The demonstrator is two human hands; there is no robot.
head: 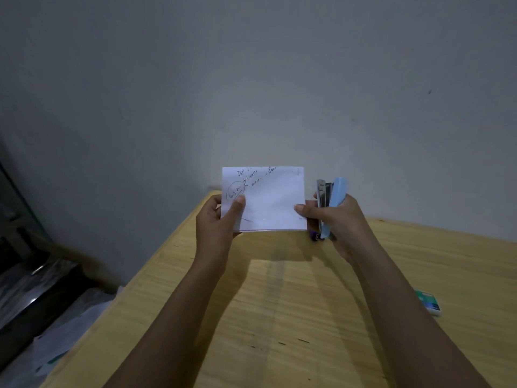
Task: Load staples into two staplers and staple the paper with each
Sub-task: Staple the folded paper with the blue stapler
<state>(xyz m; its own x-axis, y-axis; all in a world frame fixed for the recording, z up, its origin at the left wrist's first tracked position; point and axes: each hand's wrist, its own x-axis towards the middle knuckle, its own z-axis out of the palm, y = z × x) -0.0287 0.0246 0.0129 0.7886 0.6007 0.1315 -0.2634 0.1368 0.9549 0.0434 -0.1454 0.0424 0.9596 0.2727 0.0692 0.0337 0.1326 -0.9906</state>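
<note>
A folded white paper (272, 200) with handwriting is held upright above the far end of the wooden table (279, 317). My left hand (216, 222) pinches its left edge, thumb on the front. My right hand (340, 222) grips a light blue stapler (334, 204) upright, metal magazine facing the paper, while its thumb presses the paper's right edge. A small purple object (315, 236) peeks out just under the stapler's lower end; I cannot tell what it is.
A small green and white box (428, 302) lies on the table at the right, beside my right forearm. A grey wall rises right behind the table. Dark clutter and loose papers (56, 340) lie on the floor off the table's left edge.
</note>
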